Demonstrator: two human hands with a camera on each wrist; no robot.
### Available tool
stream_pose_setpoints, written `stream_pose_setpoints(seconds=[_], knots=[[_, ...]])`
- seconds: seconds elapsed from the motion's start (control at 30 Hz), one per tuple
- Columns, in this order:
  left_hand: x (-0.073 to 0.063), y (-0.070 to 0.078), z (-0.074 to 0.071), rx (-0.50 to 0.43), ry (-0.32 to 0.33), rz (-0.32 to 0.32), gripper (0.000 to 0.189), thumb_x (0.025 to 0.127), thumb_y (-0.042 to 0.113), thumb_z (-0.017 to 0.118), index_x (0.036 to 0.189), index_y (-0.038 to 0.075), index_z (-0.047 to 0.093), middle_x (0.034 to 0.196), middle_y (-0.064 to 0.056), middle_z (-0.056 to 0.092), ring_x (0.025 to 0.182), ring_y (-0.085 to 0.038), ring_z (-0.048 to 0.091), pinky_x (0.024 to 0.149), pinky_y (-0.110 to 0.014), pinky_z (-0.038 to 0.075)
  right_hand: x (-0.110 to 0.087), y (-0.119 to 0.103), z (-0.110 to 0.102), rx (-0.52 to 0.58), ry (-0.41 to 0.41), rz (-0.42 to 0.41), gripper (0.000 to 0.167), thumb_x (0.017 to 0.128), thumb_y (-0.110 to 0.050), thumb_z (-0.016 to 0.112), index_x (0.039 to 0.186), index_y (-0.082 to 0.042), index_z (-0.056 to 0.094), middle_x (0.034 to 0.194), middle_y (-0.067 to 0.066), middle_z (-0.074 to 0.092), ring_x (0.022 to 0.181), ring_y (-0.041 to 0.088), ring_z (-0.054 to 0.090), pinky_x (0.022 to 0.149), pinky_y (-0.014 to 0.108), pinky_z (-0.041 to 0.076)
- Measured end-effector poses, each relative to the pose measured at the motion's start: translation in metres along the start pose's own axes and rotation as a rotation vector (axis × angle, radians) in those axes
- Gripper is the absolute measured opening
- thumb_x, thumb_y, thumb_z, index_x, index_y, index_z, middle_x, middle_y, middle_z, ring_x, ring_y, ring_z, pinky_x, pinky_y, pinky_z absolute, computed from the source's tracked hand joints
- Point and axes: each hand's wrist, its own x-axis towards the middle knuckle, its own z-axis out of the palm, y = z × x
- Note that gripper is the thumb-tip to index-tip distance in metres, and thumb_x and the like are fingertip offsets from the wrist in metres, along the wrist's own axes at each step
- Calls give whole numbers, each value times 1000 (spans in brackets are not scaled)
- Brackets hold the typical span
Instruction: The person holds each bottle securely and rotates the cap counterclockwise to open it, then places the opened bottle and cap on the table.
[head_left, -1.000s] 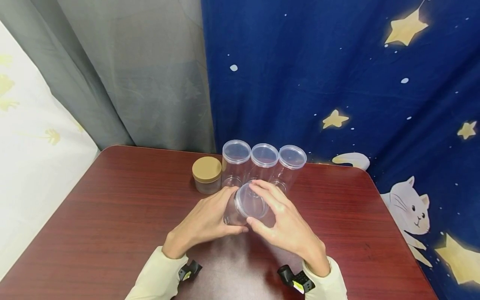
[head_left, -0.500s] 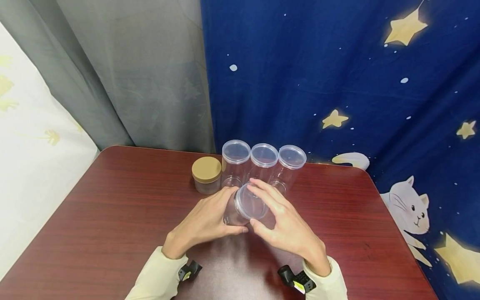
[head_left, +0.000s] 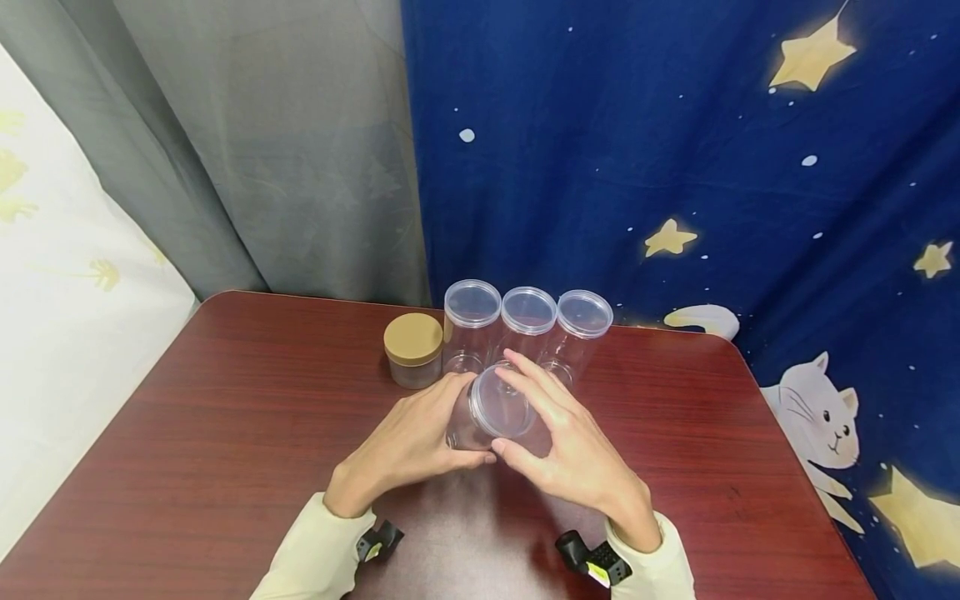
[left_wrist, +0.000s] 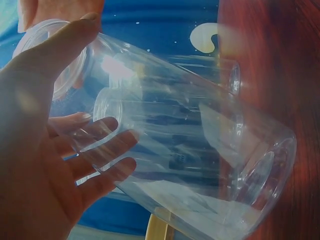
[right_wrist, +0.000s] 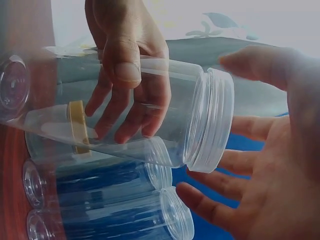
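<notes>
A tall clear plastic jar (head_left: 463, 427) leans toward me above the table, its clear lid (head_left: 504, 403) facing up. My left hand (head_left: 412, 435) grips the jar body, thumb on the near side and fingers round the far side. In the left wrist view the see-through jar (left_wrist: 200, 135) shows nothing inside. My right hand (head_left: 570, 442) arches around the lid with thumb and fingers spread. In the right wrist view the lid (right_wrist: 216, 120) sits on the jar's neck, and the right hand's (right_wrist: 270, 165) fingers are loose about its rim, some apart from it.
Three tall clear lidded jars (head_left: 528, 312) stand in a row just behind the hands. Left of them is a short jar with a gold lid (head_left: 413, 338). They stand on a reddish-brown table (head_left: 247, 433). Grey and blue star-print curtains (head_left: 570, 167) hang behind.
The right hand's fingers and thumb have shifted slightly about the lid and now spread a little wider. The left hand and the jar stay in place.
</notes>
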Motion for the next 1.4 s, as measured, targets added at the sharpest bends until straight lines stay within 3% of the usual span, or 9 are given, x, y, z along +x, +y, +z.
stream_pose_setpoints(seconds=[0.23,0.4,0.8,1.13,1.4], knots=[[0,0,1,27,11,5,85,68,57,84,135,17,51,118,8,60,102,-9,62,89,-32,53,1,-1,5,-83,112,29,74,80,-44,80,144,-20,50,150,0,47,136,19,47,106,49,43],[1,1,2,30,6,6,84,68,57,84,133,16,52,114,8,60,98,-9,62,87,-32,53,2,-1,7,-111,145,32,75,78,-48,80,141,-18,53,142,-1,55,129,18,52,102,44,47],[1,1,2,42,1,8,84,68,58,83,133,16,51,114,8,60,99,-9,62,87,-32,53,3,-3,10,-129,151,84,75,78,-47,81,142,-19,52,135,1,59,122,19,57,97,44,51],[1,1,2,42,-4,6,84,68,58,83,134,15,51,114,7,60,99,-9,62,87,-32,53,3,-3,9,-109,138,70,74,80,-42,80,142,-14,51,137,2,58,123,19,55,97,43,50],[2,1,2,36,-9,3,85,68,57,83,135,16,50,116,7,60,100,-9,61,88,-32,53,3,-2,9,-81,121,37,72,82,-35,79,144,-19,48,141,-2,54,127,18,52,99,43,49]])
